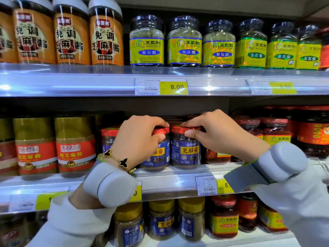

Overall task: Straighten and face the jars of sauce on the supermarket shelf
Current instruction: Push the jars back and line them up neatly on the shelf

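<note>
Nearest the camera, pale grey sleeves and a rounded grey plastic wrist device (110,184) on each forearm frame the view (the left wrist also carries a gold bracelet with black clover charms (116,158)). The left hand (140,134) curls over the red lid of a glass sesame-paste jar with a blue label (158,154), gripping it. The right hand (216,132) pinches the red lid of the neighbouring blue-labelled glass jar (185,148), thumb in front. Both cylinders stand upright at the middle shelf's front edge, just beside each other, labels facing outward. Farther up, glossy yellow-labelled glass jars with black caps (184,41) line the upper shelf.
</note>
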`<action>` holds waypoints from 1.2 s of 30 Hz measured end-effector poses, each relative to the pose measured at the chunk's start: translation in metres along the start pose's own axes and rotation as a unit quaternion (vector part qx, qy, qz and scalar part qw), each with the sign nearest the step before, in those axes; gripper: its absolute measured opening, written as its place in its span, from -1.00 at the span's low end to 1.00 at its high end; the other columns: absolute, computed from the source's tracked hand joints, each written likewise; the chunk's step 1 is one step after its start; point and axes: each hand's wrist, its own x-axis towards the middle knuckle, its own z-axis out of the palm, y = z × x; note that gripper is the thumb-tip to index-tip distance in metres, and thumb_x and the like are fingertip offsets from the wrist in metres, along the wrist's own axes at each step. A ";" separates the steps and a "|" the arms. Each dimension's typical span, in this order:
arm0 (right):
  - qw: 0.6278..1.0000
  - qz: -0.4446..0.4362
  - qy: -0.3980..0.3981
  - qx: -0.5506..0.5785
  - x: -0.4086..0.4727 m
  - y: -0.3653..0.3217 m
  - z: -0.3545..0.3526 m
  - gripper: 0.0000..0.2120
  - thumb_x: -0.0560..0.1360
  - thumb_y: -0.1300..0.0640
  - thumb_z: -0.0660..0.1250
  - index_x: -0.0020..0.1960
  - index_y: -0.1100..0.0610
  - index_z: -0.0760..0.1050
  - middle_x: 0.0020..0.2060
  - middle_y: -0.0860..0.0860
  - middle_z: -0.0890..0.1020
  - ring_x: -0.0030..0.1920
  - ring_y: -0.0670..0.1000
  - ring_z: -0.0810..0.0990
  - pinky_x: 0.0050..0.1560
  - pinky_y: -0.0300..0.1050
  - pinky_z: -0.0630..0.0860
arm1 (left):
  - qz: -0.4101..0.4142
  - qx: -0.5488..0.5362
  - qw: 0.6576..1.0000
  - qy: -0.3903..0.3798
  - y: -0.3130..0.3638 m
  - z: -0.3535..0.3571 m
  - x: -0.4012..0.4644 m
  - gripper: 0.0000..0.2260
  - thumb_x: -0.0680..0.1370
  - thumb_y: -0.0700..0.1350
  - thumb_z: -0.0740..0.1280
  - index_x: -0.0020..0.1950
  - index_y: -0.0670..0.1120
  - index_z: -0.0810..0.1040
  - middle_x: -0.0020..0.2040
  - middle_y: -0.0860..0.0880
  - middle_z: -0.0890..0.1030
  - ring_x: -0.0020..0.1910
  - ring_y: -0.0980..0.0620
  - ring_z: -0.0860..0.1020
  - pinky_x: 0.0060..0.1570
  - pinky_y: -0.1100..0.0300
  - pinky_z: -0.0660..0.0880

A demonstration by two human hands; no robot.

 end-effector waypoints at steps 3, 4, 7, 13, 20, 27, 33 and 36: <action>1.000 0.007 -0.022 0.006 -0.002 0.000 -0.001 -0.72 0.52 -0.03 0.24 0.21 -0.04 0.52 0.08 0.01 0.65 0.11 0.10 0.55 0.06 -0.04 0.48 | 0.005 0.002 1.000 0.005 0.002 0.002 0.000 -0.75 0.49 -0.02 0.32 0.16 0.17 0.53 0.13 0.14 0.60 0.15 0.05 0.50 0.07 0.18 0.37; 1.000 0.000 -0.024 0.012 -0.003 0.000 -0.002 -0.72 0.53 0.00 0.23 0.21 -0.01 0.52 0.10 0.00 0.64 0.15 0.08 0.54 0.09 0.00 0.48 | 0.005 0.005 1.000 0.007 0.002 0.002 -0.001 -0.75 0.49 -0.02 0.32 0.17 0.16 0.53 0.14 0.14 0.59 0.16 0.05 0.50 0.09 0.16 0.38; 0.999 0.013 0.029 -0.005 -0.011 0.010 -0.007 -0.75 0.53 0.12 0.24 0.16 0.09 0.56 0.08 0.02 0.64 0.14 0.11 0.55 0.11 0.05 0.47 | 0.013 -0.006 1.000 0.006 0.003 0.005 -0.003 -0.73 0.50 -0.05 0.31 0.19 0.14 0.51 0.16 0.12 0.58 0.16 0.03 0.50 0.14 0.09 0.42; 0.995 0.046 0.065 -0.057 -0.043 0.039 -0.019 -0.75 0.46 0.30 0.28 0.12 0.19 0.57 0.02 0.10 0.66 0.07 0.18 0.57 0.08 0.01 0.48 | 0.033 -0.021 0.996 0.081 0.018 0.012 -0.006 -0.67 0.45 -0.15 0.36 0.20 0.08 0.53 0.20 0.09 0.56 0.23 0.05 0.47 0.22 0.15 0.33; 0.995 0.071 0.037 -0.054 -0.059 0.076 -0.027 -0.66 0.48 0.26 0.26 0.25 0.15 0.48 0.15 0.09 0.59 0.20 0.14 0.48 0.19 -0.09 0.34 | 0.061 -0.042 0.995 0.066 0.068 0.026 0.004 -0.66 0.47 -0.11 0.32 0.23 0.11 0.49 0.24 0.12 0.52 0.31 0.11 0.38 0.26 0.23 0.24; 0.998 0.035 0.004 -0.050 -0.071 0.111 -0.038 -0.63 0.52 0.17 0.22 0.32 0.12 0.40 0.21 0.07 0.55 0.25 0.10 0.42 0.18 -0.16 0.26 | 0.044 0.023 0.998 0.050 0.103 0.052 0.026 -0.55 0.49 -0.04 0.29 0.38 0.05 0.33 0.33 0.04 0.44 0.32 0.03 0.37 0.24 0.18 0.27; 1.000 -0.020 -0.012 -0.015 -0.066 0.120 -0.037 -0.62 0.53 0.08 0.20 0.33 0.08 0.36 0.21 0.05 0.54 0.24 0.08 0.43 0.20 -0.06 0.34 | -0.075 0.160 0.983 -0.045 0.124 0.073 0.050 -0.48 0.53 0.23 0.06 0.42 0.02 0.24 0.32 -0.11 0.44 0.32 -0.08 0.36 0.37 -0.15 0.05; 0.998 -0.054 -0.014 0.006 -0.063 0.121 -0.031 -0.61 0.53 0.06 0.20 0.34 0.07 0.36 0.21 0.05 0.54 0.22 0.09 0.45 0.17 -0.08 0.33 | -0.127 0.184 0.974 -0.027 0.132 0.084 0.051 -0.43 0.48 0.33 0.00 0.36 0.03 0.31 0.25 -0.09 0.50 0.27 -0.06 0.42 0.34 -0.22 -0.03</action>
